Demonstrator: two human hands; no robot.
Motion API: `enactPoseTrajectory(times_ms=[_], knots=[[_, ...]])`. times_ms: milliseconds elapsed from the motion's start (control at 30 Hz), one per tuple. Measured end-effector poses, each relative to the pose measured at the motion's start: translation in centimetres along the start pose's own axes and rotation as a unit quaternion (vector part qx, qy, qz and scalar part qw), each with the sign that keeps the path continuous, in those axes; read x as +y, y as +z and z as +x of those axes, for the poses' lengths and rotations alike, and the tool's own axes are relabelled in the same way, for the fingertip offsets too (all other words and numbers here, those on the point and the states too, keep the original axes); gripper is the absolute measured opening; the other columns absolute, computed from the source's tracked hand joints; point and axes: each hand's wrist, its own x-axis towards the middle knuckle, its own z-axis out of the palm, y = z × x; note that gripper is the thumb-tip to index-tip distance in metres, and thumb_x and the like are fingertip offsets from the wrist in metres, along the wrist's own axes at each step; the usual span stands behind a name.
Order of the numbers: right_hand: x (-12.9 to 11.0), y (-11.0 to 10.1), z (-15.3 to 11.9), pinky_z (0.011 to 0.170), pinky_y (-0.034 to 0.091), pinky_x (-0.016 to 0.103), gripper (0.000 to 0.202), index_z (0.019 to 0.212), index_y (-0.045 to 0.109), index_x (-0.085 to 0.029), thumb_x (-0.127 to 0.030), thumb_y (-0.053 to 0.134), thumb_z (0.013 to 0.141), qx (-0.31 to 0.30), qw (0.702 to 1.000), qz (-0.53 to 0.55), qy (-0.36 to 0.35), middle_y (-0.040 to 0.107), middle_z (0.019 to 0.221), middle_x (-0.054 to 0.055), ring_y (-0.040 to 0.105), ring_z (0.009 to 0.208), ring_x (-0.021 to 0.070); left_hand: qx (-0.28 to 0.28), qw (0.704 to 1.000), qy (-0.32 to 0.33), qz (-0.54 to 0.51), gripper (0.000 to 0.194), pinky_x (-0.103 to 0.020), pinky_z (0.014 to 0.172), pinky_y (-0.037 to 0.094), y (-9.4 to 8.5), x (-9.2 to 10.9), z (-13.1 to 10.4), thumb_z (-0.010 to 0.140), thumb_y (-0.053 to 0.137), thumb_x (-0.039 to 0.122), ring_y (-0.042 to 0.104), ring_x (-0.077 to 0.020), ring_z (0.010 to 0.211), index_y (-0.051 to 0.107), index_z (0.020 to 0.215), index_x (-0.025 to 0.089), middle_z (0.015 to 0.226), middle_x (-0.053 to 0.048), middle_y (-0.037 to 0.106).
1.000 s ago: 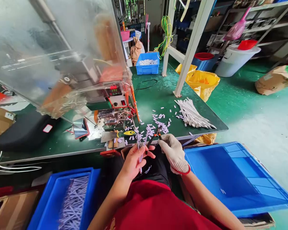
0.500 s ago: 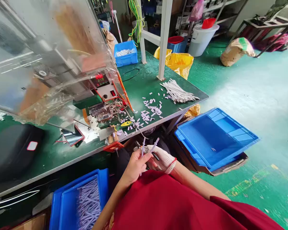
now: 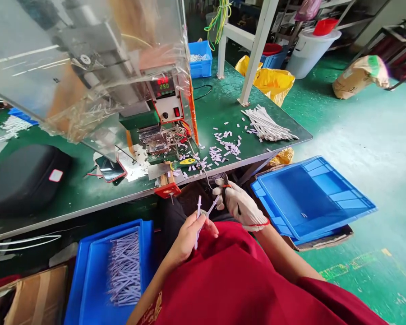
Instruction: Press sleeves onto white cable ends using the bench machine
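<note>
My bare left hand [image 3: 191, 234] is closed round two thin pale lilac strips [image 3: 198, 212], which spread apart above its fingers. To its right, my right hand [image 3: 238, 203] wears a white knit glove with a red cuff. Dark-handled pliers or cutters [image 3: 226, 187] are gripped in it, and its fingertips are beside the upper end of the right-hand strip. Small cut lilac pieces [image 3: 223, 151] lie scattered on the green table [image 3: 219, 95]. A bundle of long white strips [image 3: 265, 124] rests near the table's right corner.
A machine with a digital display [image 3: 164, 88] stands on the table behind plastic sheeting. A yellow-handled scraper [image 3: 187, 161] lies near the front edge. One blue tray [image 3: 98, 266] at lower left holds many lilac strips; another blue tray [image 3: 291, 198] is at right.
My right hand has moved away from my left, up and to the right, with the tool. My left hand still holds the strips. The view has turned left.
</note>
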Motion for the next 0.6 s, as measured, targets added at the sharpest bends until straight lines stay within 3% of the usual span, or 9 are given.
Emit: enactPoseTrajectory(times_ms=[100, 167, 267, 333, 400, 500, 600], knots=[[-1.1, 1.0, -0.5, 0.062, 0.052, 0.028, 0.05, 0.12, 0.059, -0.02, -0.03, 0.078, 0.075, -0.035, 0.998, -0.057, 0.011, 0.065, 0.098, 0.005, 0.059, 0.069, 0.0133, -0.045, 0.997, -0.048, -0.051, 0.032, -0.029, 0.064, 0.046, -0.6, -0.2, -0.1, 0.091, 0.059, 0.048, 0.06, -0.0165, 0.055, 0.055, 0.079, 0.018, 0.06, -0.003, 0.064], [-1.2, 1.7, -0.7, 0.059, 0.051, 0.027, 0.048, 0.118, 0.059, -0.019, -0.03, 0.078, 0.076, -0.043, 0.996, -0.083, 0.01, 0.064, 0.089, 0.002, 0.058, 0.065, 0.0123, -0.043, 0.998, -0.047, -0.027, 0.032, -0.03, 0.063, 0.045, -0.9, -0.4, 0.1, 0.091, 0.058, 0.048, 0.058, -0.0167, 0.054, 0.057, 0.081, 0.018, 0.062, -0.003, 0.063], [-0.8, 2.4, -0.6, 0.057, 0.051, 0.026, 0.045, 0.115, 0.06, -0.019, -0.032, 0.078, 0.076, -0.026, 0.991, -0.129, 0.0, 0.061, 0.082, 0.0, 0.057, 0.062, 0.0117, 0.078, 0.985, 0.061, 0.143, 0.029, -0.034, 0.078, 0.047, -0.9, -0.8, 0.5, 0.095, 0.053, 0.044, 0.062, -0.0203, 0.074, 0.063, 0.089, 0.018, 0.08, -0.007, 0.068], [-0.4, 2.6, -0.4, 0.057, 0.052, 0.027, 0.044, 0.115, 0.061, -0.019, -0.033, 0.077, 0.076, -0.01, 0.986, -0.167, 0.0, 0.06, 0.078, -0.001, 0.057, 0.061, 0.0118, 0.154, 0.932, 0.172, 0.278, 0.026, -0.036, 0.086, 0.045, -0.7, -1.0, 0.8, 0.098, 0.048, 0.038, 0.061, -0.0222, 0.086, 0.065, 0.095, 0.019, 0.092, -0.009, 0.067], [-0.2, 2.8, -0.2, 0.058, 0.052, 0.027, 0.043, 0.115, 0.061, -0.019, -0.034, 0.075, 0.077, -0.012, 0.982, -0.19, 0.003, 0.06, 0.077, -0.002, 0.057, 0.06, 0.0118, 0.176, 0.875, 0.26, 0.369, 0.025, -0.038, 0.087, 0.045, -0.6, -1.1, 1.0, 0.101, 0.041, 0.032, 0.059, -0.0233, 0.091, 0.063, 0.098, 0.02, 0.096, -0.01, 0.065], [-0.2, 3.2, 0.1, 0.059, 0.052, 0.027, 0.042, 0.118, 0.061, -0.021, -0.035, 0.072, 0.08, -0.022, 0.975, -0.219, 0.008, 0.061, 0.077, -0.002, 0.056, 0.06, 0.0114, 0.181, 0.818, 0.319, 0.443, 0.027, -0.038, 0.084, 0.046, -0.8, -1.0, 1.1, 0.102, 0.036, 0.026, 0.058, -0.0238, 0.089, 0.061, 0.094, 0.019, 0.093, -0.011, 0.063], [-0.4, 3.9, 0.5, 0.06, 0.052, 0.026, 0.041, 0.118, 0.062, -0.023, -0.034, 0.07, 0.08, -0.014, 0.967, -0.254, 0.016, 0.063, 0.08, -0.002, 0.057, 0.061, 0.0112, 0.195, 0.782, 0.341, 0.483, 0.024, -0.04, 0.081, 0.046, -1.3, -0.7, 1.1, 0.1, 0.04, 0.027, 0.058, -0.0255, 0.087, 0.061, 0.088, 0.02, 0.089, -0.011, 0.063]])
